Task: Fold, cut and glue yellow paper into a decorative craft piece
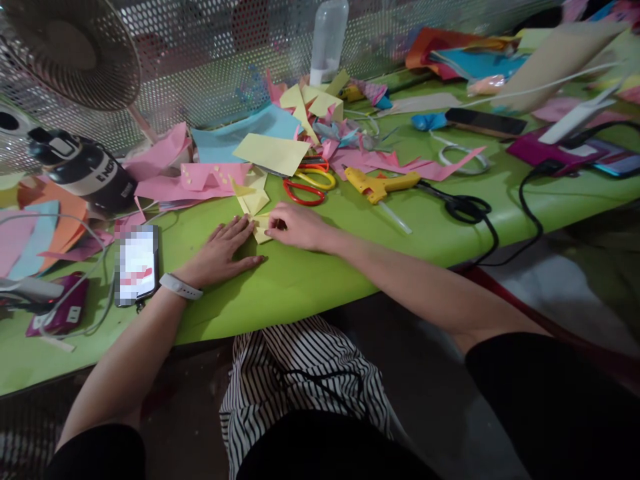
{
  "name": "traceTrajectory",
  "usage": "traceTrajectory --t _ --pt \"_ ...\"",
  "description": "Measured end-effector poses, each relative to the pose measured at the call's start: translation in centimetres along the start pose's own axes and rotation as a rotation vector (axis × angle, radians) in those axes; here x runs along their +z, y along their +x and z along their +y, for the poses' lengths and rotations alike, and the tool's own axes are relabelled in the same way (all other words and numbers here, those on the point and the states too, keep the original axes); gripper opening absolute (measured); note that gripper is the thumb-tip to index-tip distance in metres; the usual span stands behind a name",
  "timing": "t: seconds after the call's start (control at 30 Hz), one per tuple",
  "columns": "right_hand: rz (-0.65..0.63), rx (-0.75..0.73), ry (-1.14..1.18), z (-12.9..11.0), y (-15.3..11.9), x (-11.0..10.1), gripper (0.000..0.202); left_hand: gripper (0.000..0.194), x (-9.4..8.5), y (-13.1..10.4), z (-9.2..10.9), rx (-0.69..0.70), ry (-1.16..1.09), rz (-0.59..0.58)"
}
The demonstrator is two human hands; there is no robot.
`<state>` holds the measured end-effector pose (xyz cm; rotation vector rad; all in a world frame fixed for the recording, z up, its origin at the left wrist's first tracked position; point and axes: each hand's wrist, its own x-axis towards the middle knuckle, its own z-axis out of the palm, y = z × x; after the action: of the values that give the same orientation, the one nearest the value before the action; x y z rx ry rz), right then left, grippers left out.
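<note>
My left hand (227, 249) lies palm down, fingers spread, tips at the small yellow paper (262, 235) between my hands; my right hand (299, 227) curls at its other edge (whether it pinches, I can't tell). This looks like folding, calling for steady pressure and careful fingertips. Beyond my right hand lie red-handled scissors (303, 202).

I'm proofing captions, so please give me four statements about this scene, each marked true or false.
1. The left hand and right hand are at one small, folded, pale-yellow paper. True.
2. Red-handled scissors lie beside the left wrist. False: a black-edged phone with a lit screen does.
3. A yellow plastic glue gun lies on the glossy green tabletop. True.
4. The right hand holds the glue gun. False: that hand is at the paper.
</note>
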<state>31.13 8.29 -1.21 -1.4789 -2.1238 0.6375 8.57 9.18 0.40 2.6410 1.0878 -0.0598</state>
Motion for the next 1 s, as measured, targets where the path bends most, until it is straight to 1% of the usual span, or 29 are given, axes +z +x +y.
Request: traceTrajectory --t 0.2,0.5,0.67,0.8,0.9,1.0 --pt "-0.031 0.026 0.079 0.07 0.1 -0.03 0.015 0.088 0.18 -0.01 0.3 -0.002 0.019 -0.019" --pt "-0.032 0.012 0.059 0.24 0.12 -0.06 0.015 0.083 0.06 -0.16 0.0 0.022 0.032 -0.038" --pt "-0.044 0.023 0.069 0.11 0.08 -0.11 0.017 0.088 -0.06 -0.12 -0.02 0.014 0.017 -0.056" --pt "-0.054 0.04 0.128 0.15 0.16 0.12 0.014 0.09 -0.03 -0.1 -0.11 0.014 0.008 -0.081" --pt "-0.063 0.048 0.163 0.32 0.28 0.36 0.013 0.095 0.12 -0.14 -0.14 0.019 0.002 -0.074" --pt "-0.07 0.051 0.174 0.47 0.4 0.62 0.013 0.094 0.28 -0.2 -0.1 0.021 0.003 -0.068"
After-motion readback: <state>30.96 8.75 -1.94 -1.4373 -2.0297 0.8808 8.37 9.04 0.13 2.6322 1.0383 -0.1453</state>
